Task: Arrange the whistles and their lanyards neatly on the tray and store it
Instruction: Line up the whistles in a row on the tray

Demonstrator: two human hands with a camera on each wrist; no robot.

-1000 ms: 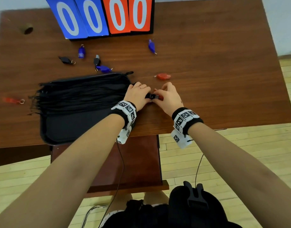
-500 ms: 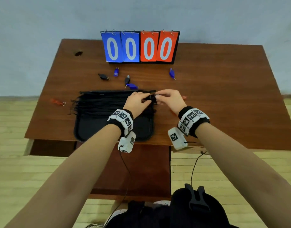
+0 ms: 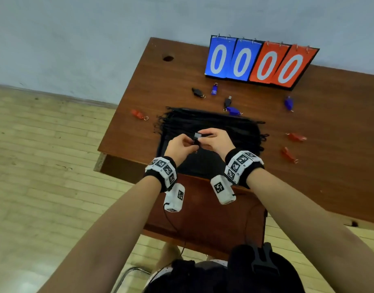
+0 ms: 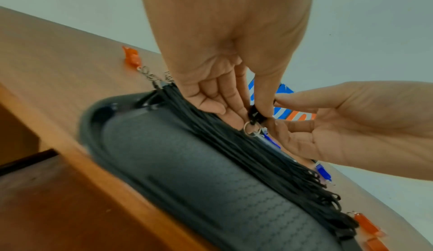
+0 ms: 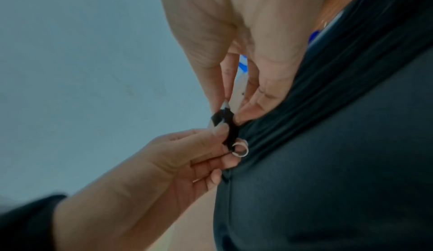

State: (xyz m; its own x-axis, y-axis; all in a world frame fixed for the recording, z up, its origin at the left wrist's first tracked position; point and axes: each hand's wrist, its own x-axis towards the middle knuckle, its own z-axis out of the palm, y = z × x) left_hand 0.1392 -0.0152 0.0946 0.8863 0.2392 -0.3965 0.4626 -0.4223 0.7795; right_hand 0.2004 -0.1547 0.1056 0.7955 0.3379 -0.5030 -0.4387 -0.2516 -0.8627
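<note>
- The left hand (image 3: 180, 145) is raised over the middle of the frame, above the tray (image 3: 199, 166), with the forearm coming from the lower left.
- Its grip is narrow: thumb and fingertips (image 4: 263, 106) pinch the black whistle (image 4: 255, 115), whose metal ring (image 4: 251, 130) hangs under it.
- The right hand (image 3: 216, 140) meets it from the right, with the wrist bent, and its grip is also narrow, pinching the same whistle at the other end.
- The black lanyards (image 3: 213, 123) lie in a bundle across the far part of the tray, on the bench (image 3: 329, 144).
- The other whistles lie around the tray: a red one (image 3: 137, 113) to its left, blue ones (image 3: 232, 110) behind it, and red ones (image 3: 296, 136) to its right.
</note>
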